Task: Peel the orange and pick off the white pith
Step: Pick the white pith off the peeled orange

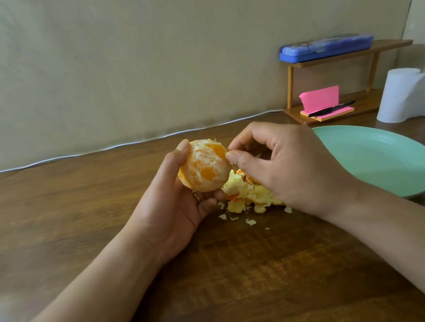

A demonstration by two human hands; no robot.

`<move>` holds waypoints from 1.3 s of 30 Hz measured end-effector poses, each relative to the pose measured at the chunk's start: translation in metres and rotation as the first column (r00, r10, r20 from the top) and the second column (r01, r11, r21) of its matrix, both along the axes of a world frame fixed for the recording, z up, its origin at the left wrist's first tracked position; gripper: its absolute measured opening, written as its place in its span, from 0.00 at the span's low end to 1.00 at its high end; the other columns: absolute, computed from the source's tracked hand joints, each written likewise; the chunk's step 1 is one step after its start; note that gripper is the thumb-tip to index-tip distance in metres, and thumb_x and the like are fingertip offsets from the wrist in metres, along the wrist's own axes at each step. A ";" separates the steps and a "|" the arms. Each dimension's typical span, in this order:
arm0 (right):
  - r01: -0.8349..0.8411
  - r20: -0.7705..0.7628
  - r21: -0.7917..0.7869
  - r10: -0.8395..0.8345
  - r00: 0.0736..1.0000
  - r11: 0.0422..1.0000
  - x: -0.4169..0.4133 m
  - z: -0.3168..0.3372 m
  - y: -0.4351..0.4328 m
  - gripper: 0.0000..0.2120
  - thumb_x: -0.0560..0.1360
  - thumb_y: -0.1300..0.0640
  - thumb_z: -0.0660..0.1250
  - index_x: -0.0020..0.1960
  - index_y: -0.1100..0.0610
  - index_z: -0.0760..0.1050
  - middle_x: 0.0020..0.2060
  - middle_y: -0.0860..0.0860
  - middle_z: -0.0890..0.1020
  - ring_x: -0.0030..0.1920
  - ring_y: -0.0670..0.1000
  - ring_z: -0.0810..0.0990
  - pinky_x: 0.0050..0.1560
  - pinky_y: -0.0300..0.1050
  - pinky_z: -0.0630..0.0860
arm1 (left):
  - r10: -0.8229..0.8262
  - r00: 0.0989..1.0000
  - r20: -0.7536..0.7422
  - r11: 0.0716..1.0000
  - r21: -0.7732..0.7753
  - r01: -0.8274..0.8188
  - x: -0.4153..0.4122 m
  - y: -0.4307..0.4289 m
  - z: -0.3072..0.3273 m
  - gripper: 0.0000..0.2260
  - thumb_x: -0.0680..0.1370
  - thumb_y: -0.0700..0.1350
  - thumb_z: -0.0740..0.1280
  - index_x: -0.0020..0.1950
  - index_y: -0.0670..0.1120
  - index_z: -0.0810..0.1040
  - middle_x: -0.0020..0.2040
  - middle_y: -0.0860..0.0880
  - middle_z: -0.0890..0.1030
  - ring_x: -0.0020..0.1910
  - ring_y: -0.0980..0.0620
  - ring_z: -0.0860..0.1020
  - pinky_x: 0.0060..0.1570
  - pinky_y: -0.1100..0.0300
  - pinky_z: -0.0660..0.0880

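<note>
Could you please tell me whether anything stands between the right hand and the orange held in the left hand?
Nothing visible does. The right hand pinches with thumb and forefinger at the right edge of the orange, which the left hand grips above the table. The peel pile lies lower, on the table, under the right hand.

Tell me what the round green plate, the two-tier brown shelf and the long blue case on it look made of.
Round mint-green plate: probably plastic or melamine, matte with a soft sheen and faint concentric ridges.
Two-tier brown shelf: looks like wood or bamboo, with smooth warm-brown boards and thin round posts.
Long blue case: likely moulded plastic, with a glossy lid showing highlights and a printed pattern.
</note>
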State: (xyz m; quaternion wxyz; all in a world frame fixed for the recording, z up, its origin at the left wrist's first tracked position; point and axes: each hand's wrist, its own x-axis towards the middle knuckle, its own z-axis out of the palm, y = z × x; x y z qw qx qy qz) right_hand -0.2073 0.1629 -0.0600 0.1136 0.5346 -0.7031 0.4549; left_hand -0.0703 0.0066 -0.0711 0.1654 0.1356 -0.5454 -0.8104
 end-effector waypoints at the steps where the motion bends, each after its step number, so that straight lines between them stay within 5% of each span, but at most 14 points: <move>1: 0.012 -0.028 0.008 -0.012 1.000 1.000 0.000 0.000 0.000 0.06 0.82 0.50 0.73 0.55 0.50 0.86 0.44 0.40 0.86 0.45 0.43 0.85 0.44 0.41 0.83 | 0.012 1.000 0.004 1.000 -0.014 -0.012 0.000 0.000 0.000 0.29 0.81 0.64 0.65 0.71 0.43 0.79 0.51 0.42 0.83 0.39 0.49 0.80 0.37 0.61 0.79; 18: 0.105 -0.390 0.003 -0.095 0.916 0.995 0.001 0.004 0.000 0.04 0.81 0.55 0.72 0.48 0.52 0.83 0.38 0.45 0.82 0.38 0.46 0.79 0.37 0.47 0.80 | 0.081 0.997 0.008 0.994 -0.079 -0.080 -0.001 0.004 -0.002 0.30 0.80 0.63 0.67 0.71 0.42 0.78 0.51 0.42 0.83 0.38 0.48 0.80 0.34 0.60 0.79; 24: 0.075 -0.222 -0.034 -0.081 0.972 0.997 -0.001 -0.001 -0.001 0.02 0.79 0.58 0.72 0.48 0.52 0.81 0.39 0.44 0.82 0.40 0.48 0.81 0.38 0.51 0.81 | 0.032 0.999 0.000 0.998 -0.045 -0.032 -0.001 0.006 0.000 0.30 0.81 0.63 0.65 0.72 0.41 0.77 0.50 0.42 0.82 0.37 0.48 0.79 0.33 0.61 0.78; 30: 0.032 0.095 -0.083 -0.025 0.995 0.996 0.000 -0.001 -0.002 0.04 0.81 0.57 0.72 0.55 0.50 0.83 0.43 0.42 0.84 0.48 0.44 0.83 0.45 0.38 0.81 | 0.002 0.999 -0.043 1.000 0.017 -0.001 0.000 0.002 -0.002 0.27 0.79 0.60 0.71 0.72 0.43 0.79 0.56 0.43 0.85 0.47 0.48 0.83 0.42 0.59 0.82; 34: 0.032 0.121 -0.082 -0.022 0.992 0.996 0.002 0.003 0.000 0.01 0.81 0.53 0.73 0.51 0.48 0.82 0.42 0.44 0.84 0.46 0.47 0.83 0.43 0.40 0.81 | 0.022 0.992 -0.122 0.999 0.052 -0.016 -0.002 -0.001 -0.005 0.27 0.77 0.53 0.72 0.74 0.43 0.78 0.67 0.41 0.83 0.62 0.46 0.83 0.60 0.52 0.83; 39: -0.005 0.099 -0.035 0.008 0.995 0.999 0.009 -0.001 -0.001 0.03 0.80 0.50 0.74 0.53 0.48 0.82 0.41 0.43 0.84 0.45 0.46 0.84 0.41 0.38 0.81 | 0.040 0.988 -0.150 0.999 0.008 -0.039 -0.002 0.001 -0.006 0.28 0.76 0.48 0.74 0.75 0.42 0.74 0.67 0.39 0.83 0.66 0.41 0.83 0.64 0.47 0.82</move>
